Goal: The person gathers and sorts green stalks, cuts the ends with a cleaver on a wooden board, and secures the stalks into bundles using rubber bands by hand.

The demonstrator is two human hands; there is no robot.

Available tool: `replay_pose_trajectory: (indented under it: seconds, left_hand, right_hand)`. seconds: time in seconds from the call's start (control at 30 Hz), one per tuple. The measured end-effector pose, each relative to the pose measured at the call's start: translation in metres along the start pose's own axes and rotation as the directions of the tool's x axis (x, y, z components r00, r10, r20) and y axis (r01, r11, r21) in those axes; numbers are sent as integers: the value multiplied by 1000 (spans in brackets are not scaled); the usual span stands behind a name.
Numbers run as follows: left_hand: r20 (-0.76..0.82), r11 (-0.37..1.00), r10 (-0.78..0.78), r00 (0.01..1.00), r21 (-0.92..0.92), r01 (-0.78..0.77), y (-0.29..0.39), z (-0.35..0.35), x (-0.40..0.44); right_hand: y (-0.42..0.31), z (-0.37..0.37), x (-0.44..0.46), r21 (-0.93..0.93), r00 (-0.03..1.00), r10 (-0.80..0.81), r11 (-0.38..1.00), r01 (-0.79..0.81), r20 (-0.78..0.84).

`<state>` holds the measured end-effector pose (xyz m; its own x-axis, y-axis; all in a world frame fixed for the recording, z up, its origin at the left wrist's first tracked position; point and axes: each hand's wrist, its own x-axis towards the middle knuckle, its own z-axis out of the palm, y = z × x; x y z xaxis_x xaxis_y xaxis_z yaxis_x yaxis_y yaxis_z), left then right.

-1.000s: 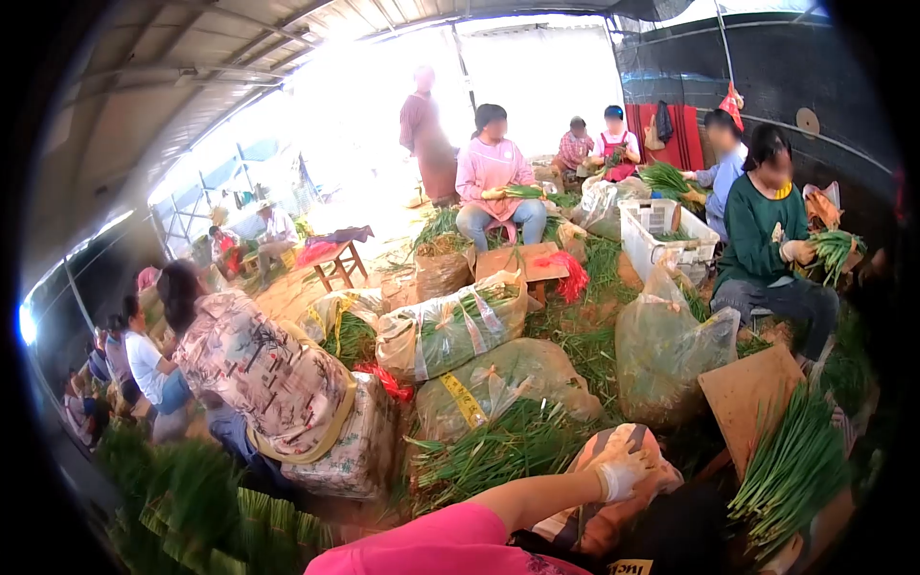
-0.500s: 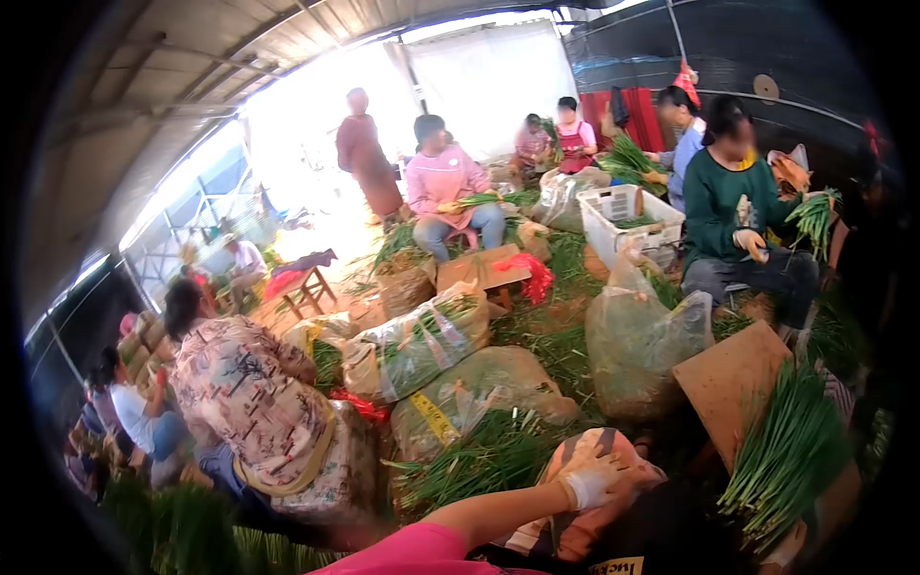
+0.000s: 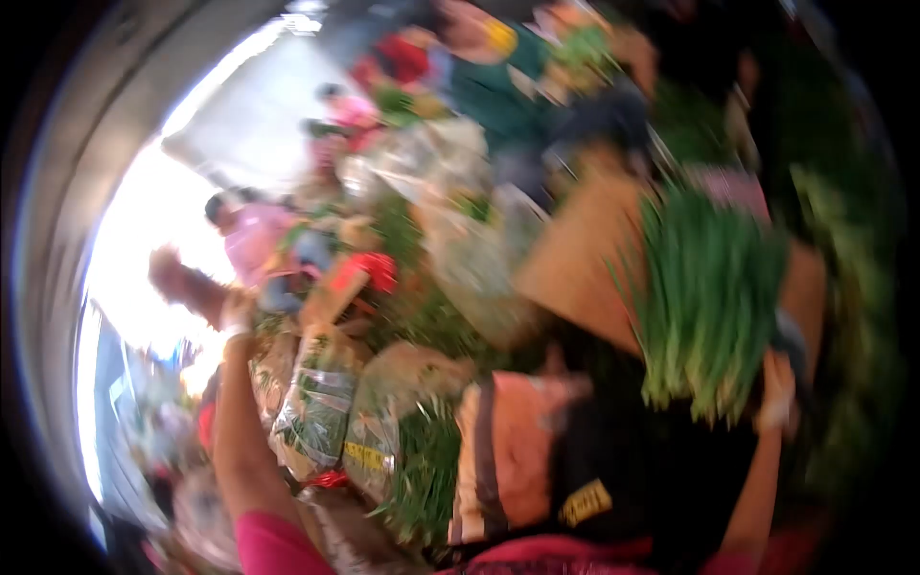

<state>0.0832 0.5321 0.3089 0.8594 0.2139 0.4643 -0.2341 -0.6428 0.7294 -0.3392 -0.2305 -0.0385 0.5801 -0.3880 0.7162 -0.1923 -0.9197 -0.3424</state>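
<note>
Through motion blur, my left hand (image 3: pixel 238 311) shows at the end of my raised left arm, with a pale band at the wrist. Its fingers are smeared, and nothing held can be made out. My right hand (image 3: pixel 774 391), in a pale covering, is beside the lower right of a large bunch of green onions (image 3: pixel 707 297). Whether it touches the bunch or the board's edge is unclear, and its fingers are not distinct. The bunch lies on a tilted brown board (image 3: pixel 586 259), root ends towards me. Orange and dark striped cloth (image 3: pixel 513 446) covers my lap.
Loose green onions (image 3: pixel 426 470) lie left of my lap beside a filled plastic bag (image 3: pixel 369 417). Another clear bag (image 3: pixel 470 259) stands beyond the board. A person in dark green (image 3: pixel 494 101) sits ahead, and a person in pink (image 3: pixel 257 235) sits farther left.
My left hand has left the cloth on my lap and swung up to the left. The view has turned and tilted, bringing the green onions and my right hand further into view.
</note>
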Motion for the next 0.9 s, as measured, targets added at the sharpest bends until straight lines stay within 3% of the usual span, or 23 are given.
replay_pose_trajectory:
  seconds: [0.03, 0.07, 0.13, 0.17, 0.2, 0.23, 0.27, 0.3, 0.33, 0.37, 0.4, 0.43, 0.53, 0.63, 0.73, 0.8, 0.9]
  left_hand:
    - [91, 993, -98, 991, 75, 91, 27, 13, -14]
    - [145, 975, -184, 972, 150, 162, 37, 31, -23]
    - [509, 957, 2, 860, 249, -149, 43, 145, -63]
    - [669, 996, -82, 739, 25, 88, 99, 196, -126]
    - [658, 979, -204, 725, 137, 152, 116, 243, -167]
    - [757, 977, -215, 617, 167, 136, 108, 285, -193]
    - [821, 981, -196, 536, 166, 104, 117, 318, -227]
    - [848, 980, -195, 493, 192, 56, 107, 349, -247]
    - [858, 981, -103, 503, 171, -90, 114, 374, -268]
    - [867, 994, -35, 497, 82, -73, 104, 399, -280]
    - [862, 991, -83, 501, 125, -51, 113, 417, -289]
    - [851, 948, -96, 516, 236, -213, 145, 423, -298]
    - [873, 991, -73, 482, 11, 130, 115, 474, -300]
    - [866, 972, -218, 451, 150, 183, 149, 486, -314]
    - [904, 972, -234, 357, 208, 112, 152, 505, -313]
    - [899, 972, -230, 372, 229, 48, 152, 513, -317]
    - [894, 959, -284, 348, 271, 85, 147, 514, -314]
  right_hand:
    - [18, 11, 1, 410, 788, 565, 677, -612, 243]
    - [4, 1, 16, 267, 988, 148, 951, -156, 49]
    - [8, 5, 18, 400, 958, 267, 870, -286, 105]
    - [11, 11, 19, 447, 930, 334, 816, -366, 151]
    - [7, 9, 23, 475, 899, 393, 765, -435, 191]
    - [3, 4, 25, 441, 834, 500, 709, -549, 234]
    - [4, -1, 24, 418, 843, 484, 733, -537, 235]
    - [6, -8, 24, 394, 854, 463, 758, -520, 238]
    - [9, -15, 24, 366, 866, 442, 784, -500, 235]
    - [10, -19, 22, 336, 845, 463, 777, -532, 267]
    - [9, -21, 22, 343, 814, 507, 739, -580, 285]
    - [8, -23, 24, 349, 782, 546, 700, -623, 301]
    - [12, -22, 23, 349, 733, 601, 645, -680, 318]
    - [10, -24, 21, 287, 708, 617, 650, -704, 342]
    - [-3, -28, 27, 141, 689, 640, 690, -710, 340]
    - [-9, -25, 27, 163, 634, 699, 619, -768, 332]
    - [-3, -22, 28, 157, 693, 665, 680, -716, 278]
